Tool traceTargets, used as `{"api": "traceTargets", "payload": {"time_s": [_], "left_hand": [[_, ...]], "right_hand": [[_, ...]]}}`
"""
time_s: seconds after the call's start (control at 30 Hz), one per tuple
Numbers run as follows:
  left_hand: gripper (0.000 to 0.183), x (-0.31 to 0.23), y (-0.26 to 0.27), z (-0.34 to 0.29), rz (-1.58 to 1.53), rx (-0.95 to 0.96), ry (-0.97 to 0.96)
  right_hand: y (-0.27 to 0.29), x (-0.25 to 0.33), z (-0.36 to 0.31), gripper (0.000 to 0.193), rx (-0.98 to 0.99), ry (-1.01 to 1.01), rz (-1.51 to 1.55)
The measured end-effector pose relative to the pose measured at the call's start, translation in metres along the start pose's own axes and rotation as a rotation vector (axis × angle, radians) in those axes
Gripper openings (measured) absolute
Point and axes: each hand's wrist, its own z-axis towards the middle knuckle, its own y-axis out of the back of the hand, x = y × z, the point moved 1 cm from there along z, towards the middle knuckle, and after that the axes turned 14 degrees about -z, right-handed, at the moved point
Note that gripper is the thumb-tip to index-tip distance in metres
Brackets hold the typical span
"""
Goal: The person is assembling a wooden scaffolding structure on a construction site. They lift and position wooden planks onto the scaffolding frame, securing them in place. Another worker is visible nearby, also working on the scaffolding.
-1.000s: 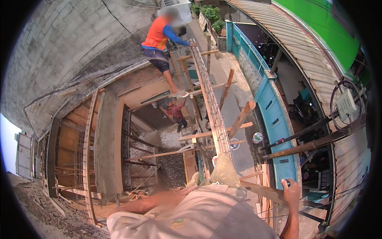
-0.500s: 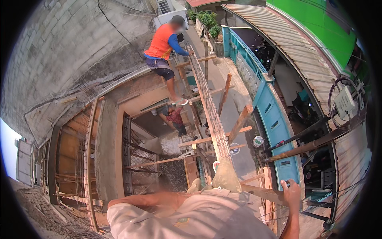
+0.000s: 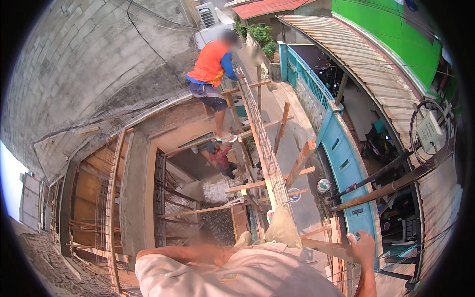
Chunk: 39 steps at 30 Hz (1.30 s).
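My right hand (image 3: 363, 246) is at the lower right, its fingers curled over the end of a wooden beam (image 3: 326, 246) that runs out from beside my leg. My left forearm lies bent across my front, and my left hand (image 3: 216, 255) is close to my shirt; its fingers are smeared and partly hidden. My knee (image 3: 283, 227), in tan trousers, is over the near end of a long timber formwork (image 3: 264, 148). A steel rebar cage (image 3: 261, 131) lies along that formwork, which stretches away from me.
A person in an orange vest (image 3: 209, 64) perches at the formwork's far end. Another person in a red top (image 3: 221, 157) stands well below. Timber props (image 3: 301, 159) and crosspieces (image 3: 252, 185) brace the formwork. Cables and a brown pole (image 3: 386, 189) are at the right, near a blue gate (image 3: 344, 156).
The view has shifted slightly, so the scene sits a little lower and to the right. The person in orange leans further over the formwork. My right hand stays at the beam.
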Motion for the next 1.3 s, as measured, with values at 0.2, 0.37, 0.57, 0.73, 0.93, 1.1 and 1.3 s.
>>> {"api": "traceTargets", "payload": {"time_s": [0.2,0.37,0.57,0.73,0.93,1.1,1.3], "left_hand": [[0.103,0.001,-0.003,0.005,-0.002,-0.023,-0.005],[0.104,0.003,-0.004,0.007,-0.006,-0.051,-0.016],[0.105,0.005,-0.005,0.009,-0.014,-0.086,-0.014],[0.106,0.010,-0.010,0.007,-0.025,-0.109,-0.031],[0.107,0.019,-0.011,-0.001,-0.030,-0.102,-0.036],[0.108,0.019,-0.011,-0.005,-0.027,-0.090,-0.045],[0.109,0.017,-0.007,-0.004,-0.014,-0.085,-0.019]], "right_hand": [[-0.001,-0.010,0.003,0.067,0.070,0.214,0.020],[0.002,-0.019,0.005,0.076,0.248,0.313,0.107],[0.009,-0.004,0.003,0.062,0.176,0.226,-0.026],[0.017,0.009,-0.005,0.052,0.099,0.215,-0.023],[0.005,0.001,-0.002,0.050,0.066,0.161,-0.031],[-0.012,-0.013,0.005,0.051,0.017,0.181,-0.014],[-0.013,-0.013,0.008,0.052,0.009,0.168,-0.079]]}}
